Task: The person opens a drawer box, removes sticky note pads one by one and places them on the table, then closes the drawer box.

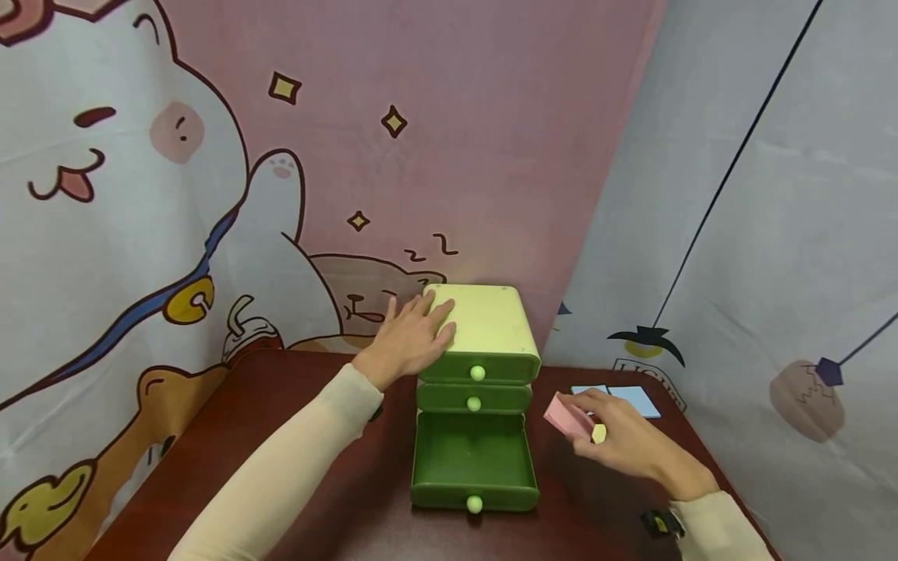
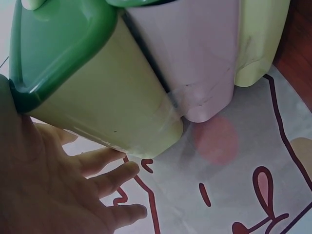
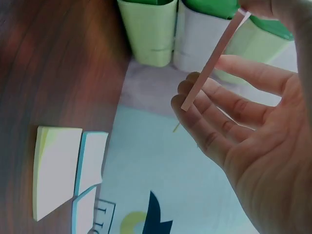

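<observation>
A small drawer unit (image 1: 487,319) with a pale yellow top and green drawers stands on the table. Its bottom drawer (image 1: 473,452) is pulled out, its inside bare; the two drawers above are closed. My left hand (image 1: 410,339) rests with spread, straight fingers on the top's left edge, and the left wrist view shows the fingers (image 2: 112,180) reaching along the unit's yellow casing (image 2: 117,92). To the unit's right, my right hand (image 1: 620,432) pinches a pad of pink sticky notes (image 1: 567,418) between thumb and fingers. That pad (image 3: 214,61) appears edge-on in the right wrist view.
Two blue sticky-note pads (image 1: 634,400) lie at the table's back right, beside a yellow pad (image 3: 57,170). Cartoon-printed cloth (image 1: 421,179) hangs right behind the dark red table (image 1: 330,467). The open drawer juts toward the front.
</observation>
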{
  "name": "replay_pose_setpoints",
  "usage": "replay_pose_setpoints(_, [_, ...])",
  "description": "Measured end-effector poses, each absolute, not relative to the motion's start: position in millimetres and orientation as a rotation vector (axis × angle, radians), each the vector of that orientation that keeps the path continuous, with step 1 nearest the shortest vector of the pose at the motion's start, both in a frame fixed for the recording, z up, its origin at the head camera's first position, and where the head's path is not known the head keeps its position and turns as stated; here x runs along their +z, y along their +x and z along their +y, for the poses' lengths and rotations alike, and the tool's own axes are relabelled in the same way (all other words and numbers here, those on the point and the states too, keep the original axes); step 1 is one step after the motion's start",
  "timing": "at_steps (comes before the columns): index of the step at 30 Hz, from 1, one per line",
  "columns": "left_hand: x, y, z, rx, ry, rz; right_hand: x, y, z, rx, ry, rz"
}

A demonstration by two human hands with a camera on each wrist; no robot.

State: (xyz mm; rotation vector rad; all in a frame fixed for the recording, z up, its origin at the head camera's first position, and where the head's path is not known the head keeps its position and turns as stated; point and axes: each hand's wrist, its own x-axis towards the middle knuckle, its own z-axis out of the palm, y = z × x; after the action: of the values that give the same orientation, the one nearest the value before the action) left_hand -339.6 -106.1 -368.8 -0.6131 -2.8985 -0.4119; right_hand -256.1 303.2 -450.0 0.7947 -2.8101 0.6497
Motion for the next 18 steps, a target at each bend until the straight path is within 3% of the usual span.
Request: replay_pose_setpoints(18, [-370,-340,-107,-0.426,-0.621,-2.875,-470,-266,345,0.532,0.580,-2.744])
